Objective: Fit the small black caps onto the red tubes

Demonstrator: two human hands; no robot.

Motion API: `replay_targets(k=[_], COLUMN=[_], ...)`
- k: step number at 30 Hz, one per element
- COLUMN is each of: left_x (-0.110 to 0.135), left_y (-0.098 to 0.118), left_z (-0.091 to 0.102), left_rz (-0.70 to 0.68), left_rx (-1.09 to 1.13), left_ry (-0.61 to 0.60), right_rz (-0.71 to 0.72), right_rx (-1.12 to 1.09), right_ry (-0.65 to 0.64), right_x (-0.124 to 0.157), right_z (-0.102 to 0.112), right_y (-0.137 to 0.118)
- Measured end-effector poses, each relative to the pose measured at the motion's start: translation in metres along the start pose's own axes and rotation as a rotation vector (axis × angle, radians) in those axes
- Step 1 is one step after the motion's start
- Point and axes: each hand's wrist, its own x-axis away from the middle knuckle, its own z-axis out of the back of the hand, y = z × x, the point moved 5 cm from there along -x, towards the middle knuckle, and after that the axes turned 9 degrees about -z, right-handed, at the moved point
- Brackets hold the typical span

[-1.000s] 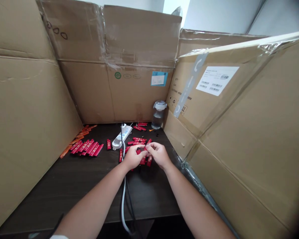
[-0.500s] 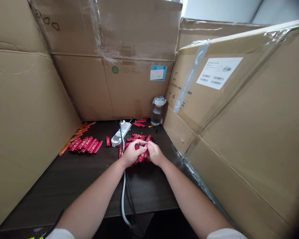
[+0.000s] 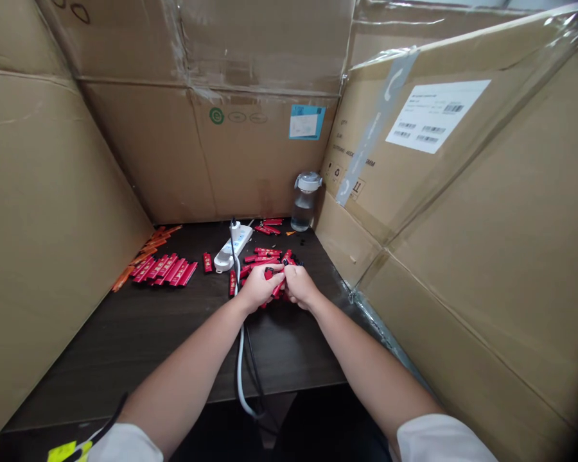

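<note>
Above a loose pile of small red bars (image 3: 264,253) with gold print, my two hands meet. My left hand (image 3: 259,286) is closed round one red bar (image 3: 278,287), thumb along its face. At the upper end of that bar my right hand (image 3: 299,284) pinches with bent fingers; a small dark part shows near its fingertips, too small to name. Several bars in the pile have black ends. Part of the held bar is hidden behind the fingers.
A row of red bars (image 3: 166,270) lies left beside orange strips (image 3: 144,251). One red bar (image 3: 207,262) lies near a white power strip (image 3: 234,247) with a plug. Its cable (image 3: 239,366) runs off the front edge. A water bottle (image 3: 303,208) stands behind. Cardboard boxes (image 3: 264,167) wall the table.
The view has tipped down, so everything sits a little higher. My right hand has curled tighter against the bar's upper end, and the bar shows less between the hands.
</note>
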Motion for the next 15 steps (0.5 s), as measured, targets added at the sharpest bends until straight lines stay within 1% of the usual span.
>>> replay_targets(k=[5, 9, 12, 15], left_x=[0.000, 0.001, 0.002, 0.001], left_y=[0.005, 0.008, 0.012, 0.017], left_z=[0.000, 0.000, -0.001, -0.003], left_rz=[-0.019, -0.032, -0.056, -0.099], left_rx=[-0.018, -0.037, -0.074, -0.128], left_ry=[-0.007, -0.021, -0.041, -0.047], right_rz=[-0.077, -0.096, -0.064, 0.040], right_rx=[-0.024, -0.037, -0.007, 0.140], right_ry=[-0.023, -0.038, -0.014, 0.058], right_x=[0.001, 0.000, -0.001, -0.002], right_z=[0.000, 0.000, 0.002, 0.007], right_y=[-0.001, 0.000, 0.000, -0.005])
